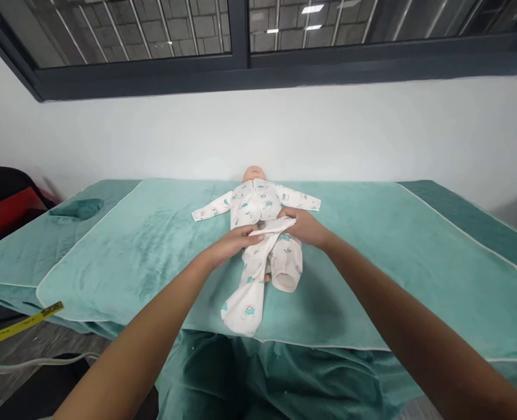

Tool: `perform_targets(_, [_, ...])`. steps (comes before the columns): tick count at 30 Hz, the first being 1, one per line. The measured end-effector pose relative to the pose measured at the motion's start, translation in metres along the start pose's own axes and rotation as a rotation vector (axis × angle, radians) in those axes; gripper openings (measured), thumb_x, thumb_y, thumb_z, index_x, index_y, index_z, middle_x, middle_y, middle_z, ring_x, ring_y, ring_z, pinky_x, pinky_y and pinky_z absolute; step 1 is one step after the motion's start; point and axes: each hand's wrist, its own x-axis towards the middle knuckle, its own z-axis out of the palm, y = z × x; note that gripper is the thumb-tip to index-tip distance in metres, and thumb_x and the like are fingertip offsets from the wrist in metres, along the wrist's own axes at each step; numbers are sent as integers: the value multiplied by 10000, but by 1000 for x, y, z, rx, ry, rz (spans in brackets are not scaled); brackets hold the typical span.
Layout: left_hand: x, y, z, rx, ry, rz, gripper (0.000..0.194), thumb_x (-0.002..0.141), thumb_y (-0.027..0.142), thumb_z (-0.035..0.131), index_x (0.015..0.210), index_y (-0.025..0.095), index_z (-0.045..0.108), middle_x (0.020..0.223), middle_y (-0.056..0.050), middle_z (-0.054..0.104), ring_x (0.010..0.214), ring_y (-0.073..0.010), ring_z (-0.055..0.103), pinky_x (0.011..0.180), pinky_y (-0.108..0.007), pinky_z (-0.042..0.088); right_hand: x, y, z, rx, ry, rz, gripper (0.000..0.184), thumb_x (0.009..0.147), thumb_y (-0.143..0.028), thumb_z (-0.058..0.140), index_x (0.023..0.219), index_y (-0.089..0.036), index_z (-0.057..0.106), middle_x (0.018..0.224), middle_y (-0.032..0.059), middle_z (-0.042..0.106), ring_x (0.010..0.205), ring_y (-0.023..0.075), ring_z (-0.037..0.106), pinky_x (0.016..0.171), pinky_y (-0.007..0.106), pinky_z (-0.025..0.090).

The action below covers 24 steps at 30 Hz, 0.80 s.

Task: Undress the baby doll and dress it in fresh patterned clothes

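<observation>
- The top edge of the white pants (252,277) is pinched by the fingers of the left hand (236,241) and the right hand (306,227).
- The pants are held just below the shirt (254,199) worn by the doll (254,174), with one leg stretched long and one bunched up.
- The shirt's sleeves (300,199) are spread out wide.
- The doll is laid on the green bed (122,251), by the white wall (162,137) under the window (241,44).

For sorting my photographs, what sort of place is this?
Possibly a massage or training room: a green velvety bed cover with an oval hollow, and a pink-headed baby doll in white printed clothes.
</observation>
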Motion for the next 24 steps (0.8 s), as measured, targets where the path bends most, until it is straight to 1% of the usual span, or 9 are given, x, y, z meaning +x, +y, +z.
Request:
perform_targets(3, [-9,-12,-11,-105,7,-57,363,724,468,746,736,150,572,707,18,519,643,-106,464,604,-222,337,1,3,-11,111,-50,6,204,692,-299,666,840,-172,607,931,4,619,842,170,564,707,259,410])
perform_targets(8, [9,-18,-3,-276,392,95,364,730,468,749,772,164,553,677,28,520,597,-101,470,580,-217,361,2,-7,2,212,-444,50,462,687,-296,747,1107,-206,578,1088,28,629,991,211,585,798,297,463])
perform_targets(9, [14,-16,1,-319,434,125,368,728,473,749,780,170,548,669,30,524,591,-105,478,577,-220,375,3,-11,8,200,-461,59,533,673,-306,773,1156,-210,567,1130,37,629,1027,225,583,825,310,468])
perform_targets(11, [22,-11,8,-399,474,162,383,712,478,764,766,178,533,643,37,525,574,-108,487,569,-223,393,5,-16,20,148,-353,54,579,648,-320,802,1171,-205,581,1163,46,636,1056,239,579,870,326,459])
perform_targets(14, [21,-10,12,-435,469,137,394,697,495,780,745,177,551,619,36,547,568,-116,512,582,-231,422,10,-19,31,166,-160,40,377,695,-320,736,1034,-186,642,1050,25,669,977,215,591,851,311,441])
perform_targets(17, [7,-15,10,-374,305,34,417,729,552,740,814,153,653,711,-35,657,667,-171,603,669,-281,477,13,-14,32,255,10,78,162,687,-292,670,755,-172,584,753,-24,602,742,153,540,672,263,400])
perform_targets(20, [-6,-22,10,-302,91,-81,440,726,510,763,924,120,716,886,-115,725,801,-227,659,759,-318,497,14,-7,32,371,142,145,200,630,-265,654,655,-181,473,625,-52,480,609,111,443,559,239,319])
perform_targets(22, [-8,-24,11,-324,102,-74,417,705,412,806,990,121,719,948,-120,734,827,-228,670,783,-317,497,14,-3,34,505,145,179,222,607,-257,669,690,-187,476,633,-55,482,595,109,450,545,234,321])
perform_targets(24, [-4,-23,13,-402,210,-8,419,705,347,807,1050,132,705,980,-111,735,829,-218,676,795,-312,499,14,0,37,620,117,189,286,582,-251,718,763,-190,506,671,-53,521,614,116,489,556,233,353])
